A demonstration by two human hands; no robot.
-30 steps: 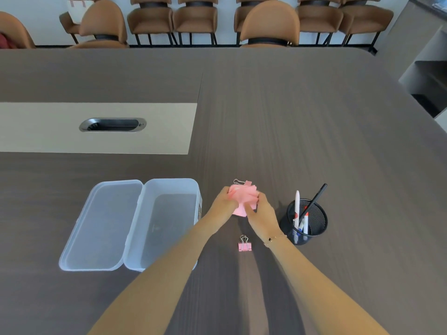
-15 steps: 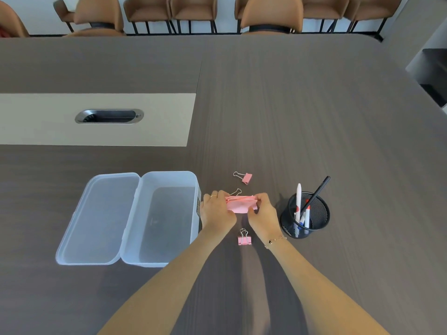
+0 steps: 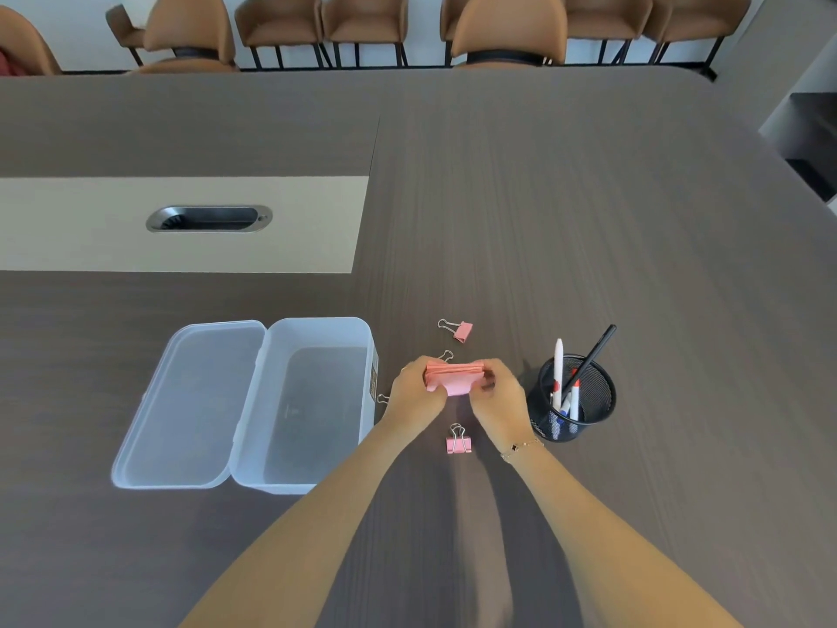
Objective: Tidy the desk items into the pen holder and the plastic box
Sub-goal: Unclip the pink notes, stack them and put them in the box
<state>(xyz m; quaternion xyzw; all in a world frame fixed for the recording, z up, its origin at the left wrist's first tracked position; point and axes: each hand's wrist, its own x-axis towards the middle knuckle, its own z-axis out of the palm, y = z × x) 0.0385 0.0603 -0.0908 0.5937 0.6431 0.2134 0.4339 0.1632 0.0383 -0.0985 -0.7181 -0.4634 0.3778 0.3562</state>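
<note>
Both hands hold a pink stack of sticky notes (image 3: pixel 454 378) just above the table: my left hand (image 3: pixel 416 396) grips its left end, my right hand (image 3: pixel 498 398) its right end. One pink binder clip (image 3: pixel 459 443) lies on the table just below the hands, another (image 3: pixel 463 330) just beyond them. Wire loops of two more clips (image 3: pixel 446 355) (image 3: pixel 382 397) peek out around my left hand. The clear plastic box (image 3: pixel 317 482) stands open to the left, its lid (image 3: pixel 190 401) flat beside it. A black mesh pen holder (image 3: pixel 589 392) with several pens stands to the right.
A beige inlay with a metal cable slot (image 3: pixel 209 218) crosses the table at the far left. Brown chairs (image 3: pixel 509 31) line the far edge. A grey shelf unit (image 3: pixel 810 142) stands at the right.
The pink notes were loose and splayed between the hands; they are now squared into a flat stack, lower and nearer me. The far clip, once hidden behind them, shows.
</note>
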